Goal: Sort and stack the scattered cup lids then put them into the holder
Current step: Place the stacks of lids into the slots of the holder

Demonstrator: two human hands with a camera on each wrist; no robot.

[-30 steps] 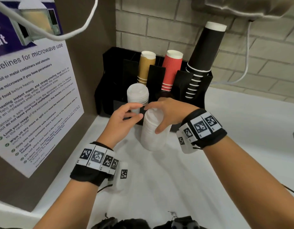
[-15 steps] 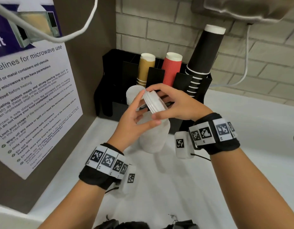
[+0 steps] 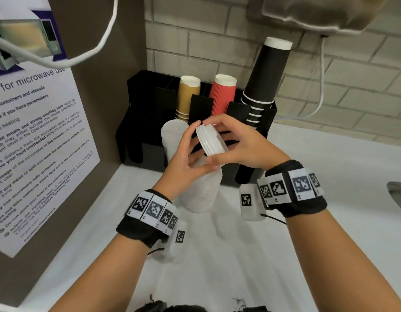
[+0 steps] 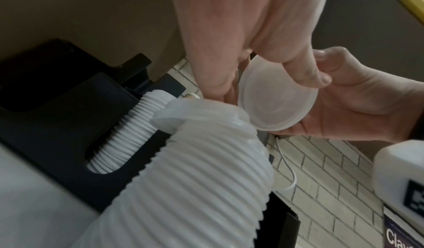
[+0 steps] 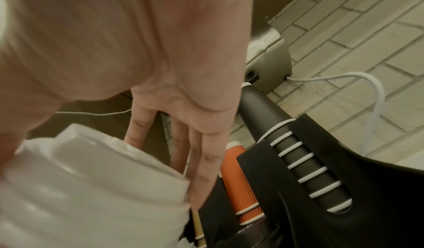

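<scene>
Right hand (image 3: 242, 145) pinching few lids (image 3: 210, 140), tilted, above tall lid stack (image 3: 200, 190) on table (image 3: 240, 255). Left hand (image 3: 186, 163) fingers curled on same lids. Second stack (image 3: 172, 136) in holder (image 3: 138, 122).

White ribbed plastic lid stacks (image 3: 200, 190), black plastic cup holder (image 3: 141, 122), tan (image 3: 188, 95), red ribbed (image 3: 223, 95) and white-banded black paper cups (image 3: 266, 75), white counter (image 3: 217, 255).
</scene>
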